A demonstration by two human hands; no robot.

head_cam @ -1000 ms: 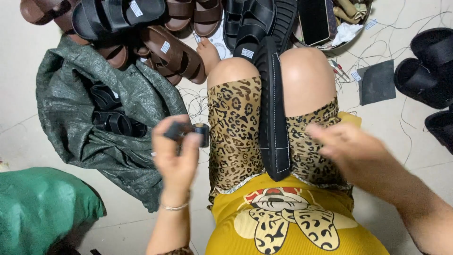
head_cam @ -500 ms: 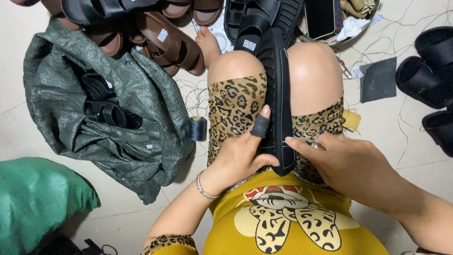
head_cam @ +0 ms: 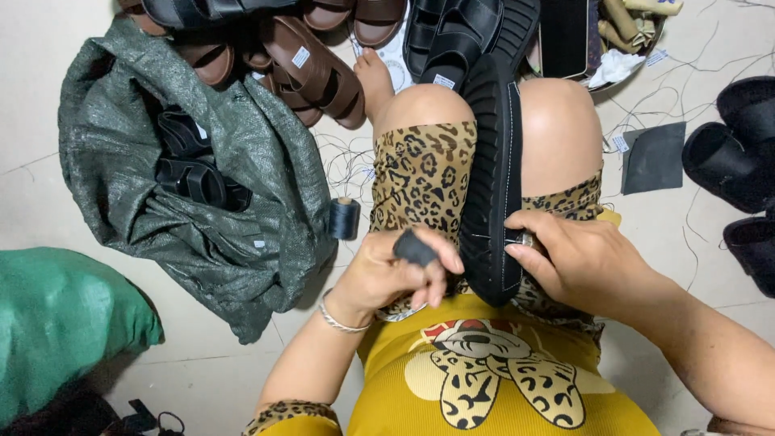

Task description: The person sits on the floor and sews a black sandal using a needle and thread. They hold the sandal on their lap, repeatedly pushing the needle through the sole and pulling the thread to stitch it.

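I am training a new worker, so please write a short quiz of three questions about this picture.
1. True or false: the black sole lies between the person's knees.
2. Which hand presses on the sole's edge: A left, B right?
3. What stands on the floor beside the grey-green sack?

Key: 1 true. 2 B, the right hand; the left hand has a dark cover on one finger. 3 a dark thread spool.

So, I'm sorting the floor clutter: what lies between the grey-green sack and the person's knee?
In the head view, a dark thread spool stands on the floor between the sack and the knee, amid loose threads.
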